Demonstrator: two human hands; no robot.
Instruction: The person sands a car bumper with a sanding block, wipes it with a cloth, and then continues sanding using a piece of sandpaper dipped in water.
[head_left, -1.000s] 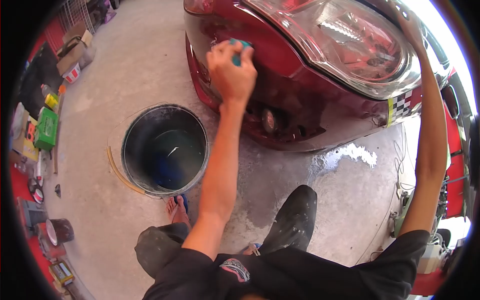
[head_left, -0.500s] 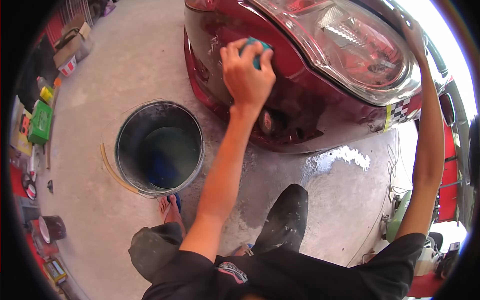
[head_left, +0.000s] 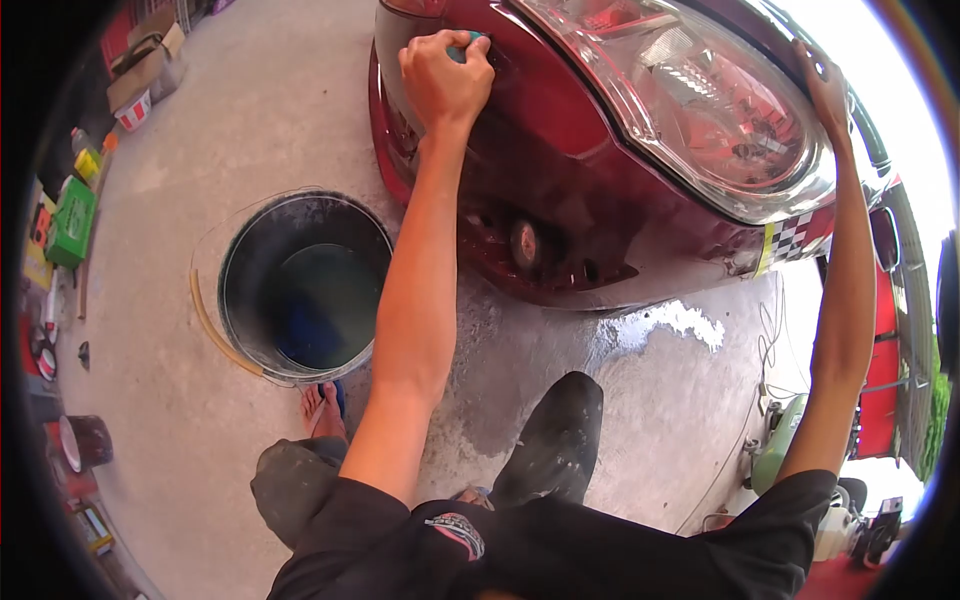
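My left hand (head_left: 446, 85) is closed around a small teal pad (head_left: 460, 52), pressed on the dark red bumper (head_left: 560, 190) left of the headlight (head_left: 690, 110). Farther right, my right hand (head_left: 826, 85) lies on the car's upper edge beyond the headlight, its fingers apart and holding nothing that shows. A black bucket (head_left: 250, 250) stands on the floor left of my left forearm, with cloudy water and something blue (head_left: 308, 330) inside.
Wet patches (head_left: 660, 330) mark the concrete floor below the bumper. Along the left edge are a green box (head_left: 72, 222), a dark pot (head_left: 88, 442) and a cardboard box (head_left: 145, 75). A green tank (head_left: 778, 445) and cables lie at the right.
My left hand has moved up and left across the bumper with the teal pad. My right hand stays on the car's edge. The view has shifted slightly.
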